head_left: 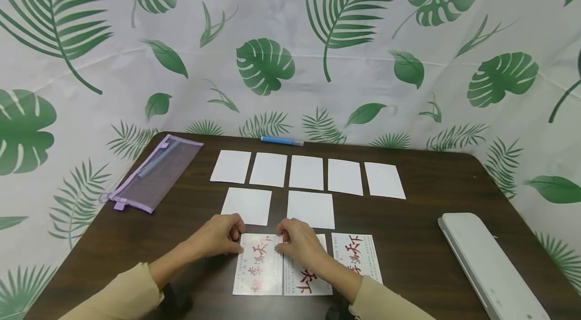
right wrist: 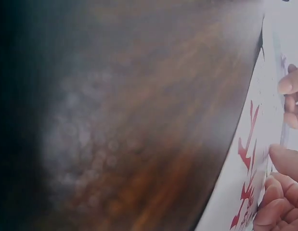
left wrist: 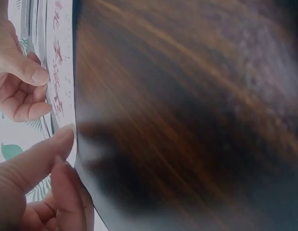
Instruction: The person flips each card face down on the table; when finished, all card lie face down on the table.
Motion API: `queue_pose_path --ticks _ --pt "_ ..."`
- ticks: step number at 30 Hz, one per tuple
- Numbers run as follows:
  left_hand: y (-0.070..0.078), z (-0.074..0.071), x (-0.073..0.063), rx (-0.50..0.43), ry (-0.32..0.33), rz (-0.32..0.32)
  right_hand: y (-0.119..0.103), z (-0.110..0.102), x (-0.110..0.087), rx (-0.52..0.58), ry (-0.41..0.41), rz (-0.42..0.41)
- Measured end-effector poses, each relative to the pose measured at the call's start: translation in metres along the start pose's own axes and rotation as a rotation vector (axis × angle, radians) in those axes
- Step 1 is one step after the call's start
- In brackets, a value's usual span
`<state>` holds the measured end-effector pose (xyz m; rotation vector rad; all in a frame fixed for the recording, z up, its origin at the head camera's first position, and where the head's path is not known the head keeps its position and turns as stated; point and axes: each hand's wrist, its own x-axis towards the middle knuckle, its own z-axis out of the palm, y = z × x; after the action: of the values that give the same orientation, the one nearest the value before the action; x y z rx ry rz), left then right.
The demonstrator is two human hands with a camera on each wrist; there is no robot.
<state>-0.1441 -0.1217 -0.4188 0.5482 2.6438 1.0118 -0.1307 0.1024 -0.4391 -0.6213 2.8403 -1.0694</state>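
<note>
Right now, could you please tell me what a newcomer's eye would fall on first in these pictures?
Probably the green leaf-patterned backdrop behind the dark table would catch the eye first. Next might be the left hand and right hand, holding the leftmost red-lettered card at the table's near side. Beyond them, seven white cards lie in two rows.

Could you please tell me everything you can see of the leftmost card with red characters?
The leftmost card is a white, paper-like rectangle with a slight sheen, bearing a line of red brush-style characters and faint smaller print. It is first in the near row, beside the middle printed card. Near its far end, the left hand pinches its left edge, the right hand its right. Whether it lies flat is unclear.
</note>
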Motion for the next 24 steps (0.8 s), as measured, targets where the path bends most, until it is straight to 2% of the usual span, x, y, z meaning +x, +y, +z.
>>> queue_pose_path --ticks 6,10,12,16,18,21,24 --pt "0.000 -0.001 0.001 0.024 0.025 0.053 0.002 -0.001 0.000 -0.015 0.014 0.000" --pt "-0.001 -0.005 0.000 -0.046 0.020 0.064 0.002 -0.005 0.000 0.017 0.013 -0.003" --pt "0.000 -0.009 0.001 -0.122 0.018 0.067 0.002 -0.009 0.002 0.104 0.008 0.011" --pt "0.003 -0.015 0.005 -0.389 -0.007 0.039 0.001 -0.019 0.006 0.351 0.022 0.081" --pt "0.005 -0.016 0.007 -0.518 -0.018 0.004 0.000 -0.022 0.008 0.435 0.050 0.109" --pt "0.010 -0.016 0.008 -0.615 -0.005 -0.044 0.000 -0.027 0.012 0.509 0.110 0.135" --pt "0.016 -0.014 0.011 -0.671 0.044 -0.084 -0.001 -0.029 0.014 0.482 0.224 0.131"
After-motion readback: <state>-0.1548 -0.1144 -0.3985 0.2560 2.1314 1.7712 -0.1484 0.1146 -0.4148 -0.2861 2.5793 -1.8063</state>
